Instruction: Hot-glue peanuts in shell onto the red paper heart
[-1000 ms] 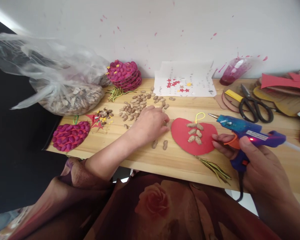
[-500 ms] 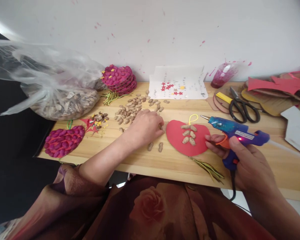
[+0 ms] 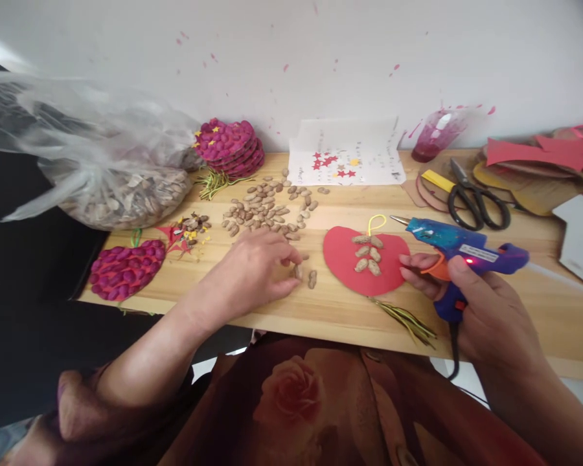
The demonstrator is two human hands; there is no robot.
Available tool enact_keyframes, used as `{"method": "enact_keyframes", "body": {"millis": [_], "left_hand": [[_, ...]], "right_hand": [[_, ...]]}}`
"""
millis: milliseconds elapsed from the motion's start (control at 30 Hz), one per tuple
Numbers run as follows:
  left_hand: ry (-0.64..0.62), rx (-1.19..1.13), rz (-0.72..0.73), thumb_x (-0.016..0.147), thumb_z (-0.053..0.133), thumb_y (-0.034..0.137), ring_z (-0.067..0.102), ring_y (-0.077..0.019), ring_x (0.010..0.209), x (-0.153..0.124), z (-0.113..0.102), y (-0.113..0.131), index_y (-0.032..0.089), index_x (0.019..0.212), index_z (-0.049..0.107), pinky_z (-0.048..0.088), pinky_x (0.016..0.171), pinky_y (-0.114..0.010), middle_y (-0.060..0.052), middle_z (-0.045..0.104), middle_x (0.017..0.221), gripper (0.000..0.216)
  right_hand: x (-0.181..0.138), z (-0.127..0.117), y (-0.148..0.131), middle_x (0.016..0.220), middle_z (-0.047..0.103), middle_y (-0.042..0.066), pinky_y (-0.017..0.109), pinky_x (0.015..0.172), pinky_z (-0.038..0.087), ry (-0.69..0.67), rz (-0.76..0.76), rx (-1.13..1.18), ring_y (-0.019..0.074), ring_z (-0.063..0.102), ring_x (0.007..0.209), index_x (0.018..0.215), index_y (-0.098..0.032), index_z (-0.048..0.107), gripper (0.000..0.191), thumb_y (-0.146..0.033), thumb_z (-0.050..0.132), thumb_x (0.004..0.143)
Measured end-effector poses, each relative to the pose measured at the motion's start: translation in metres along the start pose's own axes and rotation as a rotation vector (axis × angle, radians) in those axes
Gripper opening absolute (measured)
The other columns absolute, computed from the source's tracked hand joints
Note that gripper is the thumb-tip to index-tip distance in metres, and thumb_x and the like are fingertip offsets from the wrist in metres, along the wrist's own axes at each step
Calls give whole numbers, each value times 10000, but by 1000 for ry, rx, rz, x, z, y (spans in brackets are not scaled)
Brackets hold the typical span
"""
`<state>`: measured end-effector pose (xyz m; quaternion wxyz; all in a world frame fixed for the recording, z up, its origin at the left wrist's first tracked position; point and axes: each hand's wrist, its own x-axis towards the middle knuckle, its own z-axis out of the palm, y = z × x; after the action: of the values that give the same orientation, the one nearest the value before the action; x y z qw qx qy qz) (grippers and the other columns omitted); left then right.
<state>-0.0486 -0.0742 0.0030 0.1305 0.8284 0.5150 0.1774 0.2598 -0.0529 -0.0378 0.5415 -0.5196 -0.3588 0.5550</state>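
Observation:
My left hand [image 3: 260, 268] is low over the wooden table, with thumb and fingertips closed about a peanut [image 3: 298, 271]. Just right of those fingertips lies another peanut [image 3: 312, 279]. In my right hand [image 3: 486, 310] is a blue glue gun [image 3: 473, 249], its red light lit and its metal nozzle pointing left. Between the hands lies a red apple-shaped cutout [image 3: 340, 265] with a yellow loop [image 3: 376, 223] at its top and a few peanuts [image 3: 368, 254] in pairs down its middle. A green-yellow tassel [image 3: 405, 320] hangs from its lower edge.
Loose peanuts [image 3: 260, 207] spread beyond my left hand. At left are a purple-studded piece [image 3: 126, 268] and a plastic bag [image 3: 121, 194]. Along the back stand stacked purple pieces [image 3: 228, 149], paper with stars [image 3: 374, 162], a stained cup [image 3: 432, 139] and scissors [image 3: 473, 197].
My left hand has moved left and toward me, from beside the red cutout to the peanuts near the front edge. The glue gun stays in my right hand, almost unmoved.

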Motion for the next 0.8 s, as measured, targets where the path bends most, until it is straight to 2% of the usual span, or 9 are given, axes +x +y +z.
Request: {"method": "enact_keyframes", "body": {"millis": [133, 333, 500, 800], "left_hand": [[-45, -6, -50, 827, 735, 226, 624, -223, 888, -13, 8, 3, 189, 935, 726, 469, 834, -364, -41, 683, 883, 115], [-13, 37, -64, 823, 739, 205, 615, -225, 864, -9, 18, 5, 190, 934, 726, 459, 825, -377, -32, 665, 863, 113], [-7, 59, -59, 825, 745, 190, 608, -251, 944, -10, 19, 4, 194, 972, 728, 466, 870, -403, -50, 673, 936, 148], [14, 16, -66, 835, 757, 194, 621, -258, 988, -13, 17, 1, 191, 995, 733, 499, 906, -423, -68, 683, 1008, 162]], "right_hand": [[0, 1, 0, 931, 761, 93, 355, 892, 634, 10, 10, -9, 289, 739, 992, 806, -179, 791, 333, -474, 892, 689], [1, 1, -1, 927, 754, 87, 323, 860, 641, 33, 62, -3, 278, 746, 965, 844, -186, 786, 398, -508, 910, 646], [1, 1, -1, 909, 742, 81, 301, 835, 646, 46, 46, -28, 281, 742, 974, 804, -185, 781, 413, -526, 916, 614], [1, 0, 0, 927, 751, 88, 321, 842, 649, 20, 28, -27, 284, 746, 969, 833, -184, 783, 365, -494, 894, 675]]}}
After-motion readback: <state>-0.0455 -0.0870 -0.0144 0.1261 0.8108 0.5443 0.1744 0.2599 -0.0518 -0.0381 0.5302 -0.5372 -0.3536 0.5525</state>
